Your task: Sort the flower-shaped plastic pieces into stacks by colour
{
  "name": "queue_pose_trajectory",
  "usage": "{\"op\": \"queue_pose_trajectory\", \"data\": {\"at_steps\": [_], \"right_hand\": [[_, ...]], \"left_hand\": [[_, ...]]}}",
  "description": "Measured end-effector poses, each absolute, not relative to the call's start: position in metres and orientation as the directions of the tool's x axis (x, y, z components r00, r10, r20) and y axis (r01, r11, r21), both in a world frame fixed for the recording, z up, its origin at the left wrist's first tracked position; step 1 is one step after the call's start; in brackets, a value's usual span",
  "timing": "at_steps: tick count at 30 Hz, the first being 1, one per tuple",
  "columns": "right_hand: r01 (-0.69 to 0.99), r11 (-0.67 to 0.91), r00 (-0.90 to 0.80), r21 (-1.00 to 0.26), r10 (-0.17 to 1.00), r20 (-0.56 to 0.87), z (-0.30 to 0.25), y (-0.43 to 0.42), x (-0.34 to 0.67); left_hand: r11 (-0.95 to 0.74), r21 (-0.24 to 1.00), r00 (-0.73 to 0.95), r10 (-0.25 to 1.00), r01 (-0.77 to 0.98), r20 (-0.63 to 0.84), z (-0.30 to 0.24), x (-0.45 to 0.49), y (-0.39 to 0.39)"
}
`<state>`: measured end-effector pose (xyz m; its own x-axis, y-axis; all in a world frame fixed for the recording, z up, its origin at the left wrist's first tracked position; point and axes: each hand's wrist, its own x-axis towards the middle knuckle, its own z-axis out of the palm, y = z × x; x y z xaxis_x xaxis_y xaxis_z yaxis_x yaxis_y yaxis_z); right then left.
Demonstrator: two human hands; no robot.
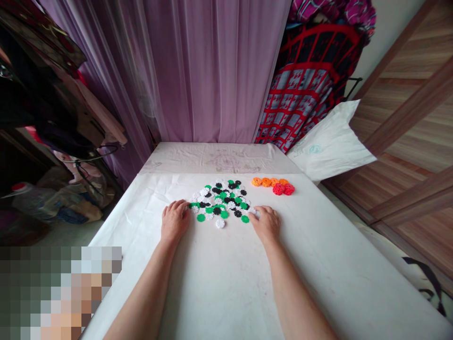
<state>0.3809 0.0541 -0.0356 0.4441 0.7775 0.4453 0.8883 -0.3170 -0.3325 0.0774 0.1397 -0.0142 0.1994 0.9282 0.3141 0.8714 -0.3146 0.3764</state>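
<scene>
A loose pile of small notched plastic discs in white, green and black lies on the white-covered table between my hands. At the pile's left edge, my left hand rests with curled fingers, thumb and index fingertip close together beside a green disc. Whatever is between those fingertips is too small to make out. On the other side, my right hand has its thumb and index finger closed at a white disc. Nearest to me in the pile are a white disc and a green disc.
Orange discs form a row at the back right, with red discs in front. A white sack leans by the table's right edge. Purple curtains hang behind; clothes and plastic bottles are at left.
</scene>
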Motion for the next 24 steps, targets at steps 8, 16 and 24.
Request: {"op": "queue_pose_trajectory", "data": {"at_steps": [8,16,24], "right_hand": [[0.887,-0.015,0.322,-0.461,0.736,0.596,-0.03,0.048,0.353],[0.872,0.208,0.071,-0.444,0.842,0.534,-0.027,0.047,0.297],[0.877,0.187,0.065,-0.443,0.867,0.495,-0.026,0.05,0.296]], "left_hand": [[-0.307,0.382,0.19,0.93,0.872,0.313,-0.014,0.078,0.14],[-0.307,0.394,0.196,0.935,0.866,0.296,-0.012,0.078,0.138],[-0.294,0.388,0.191,0.94,0.873,0.283,-0.009,0.079,0.138]]}}
